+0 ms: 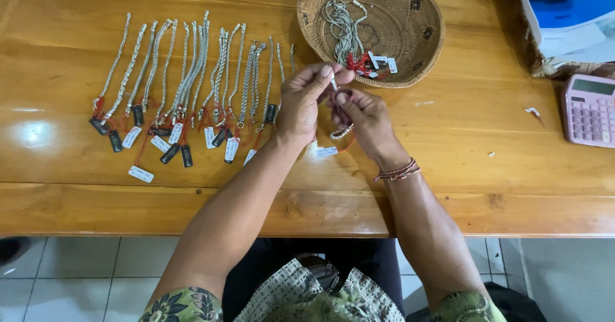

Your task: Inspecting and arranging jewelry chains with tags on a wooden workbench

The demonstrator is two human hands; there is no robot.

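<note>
Both of my hands meet over the wooden table (448,162), just in front of a woven basket (419,24). My left hand (306,101) pinches one end of a silver chain bracelet (341,132) between thumb and fingers. My right hand (363,118) holds the same bracelet lower down, and its loop curls below my fingers. A white tag (326,151) on a red string hangs from it onto the table. Inside the basket lies a bundle of silver bracelets (346,30) with red strings and white tags.
Several silver bracelets (192,72) with black and white tags lie in a row on the left of the table. A pink calculator (589,109) sits at the right edge, and a stack of papers (564,14) fills the far right corner. Tiled floor shows below.
</note>
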